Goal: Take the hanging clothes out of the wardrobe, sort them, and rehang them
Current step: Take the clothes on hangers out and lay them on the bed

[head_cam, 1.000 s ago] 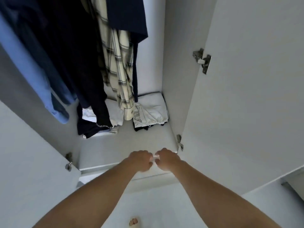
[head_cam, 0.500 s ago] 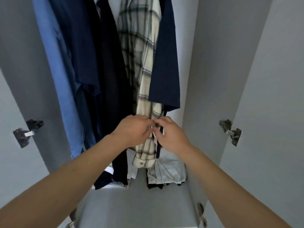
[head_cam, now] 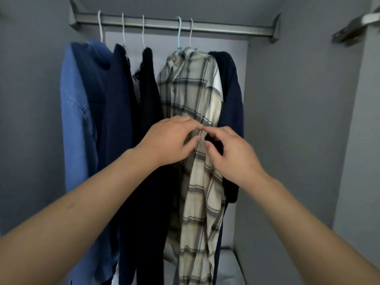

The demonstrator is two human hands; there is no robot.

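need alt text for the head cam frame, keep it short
Two bare hands, left hand and right hand, meet with fingertips together in front of a plaid shirt hanging in an open wardrobe. It hangs from a metal rail between dark garments, with a blue shirt at far left.

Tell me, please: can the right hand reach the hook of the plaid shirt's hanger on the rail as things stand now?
Probably yes. The right hand is in front of the plaid shirt, and nothing blocks the way up to the teal hanger hook on the rail.
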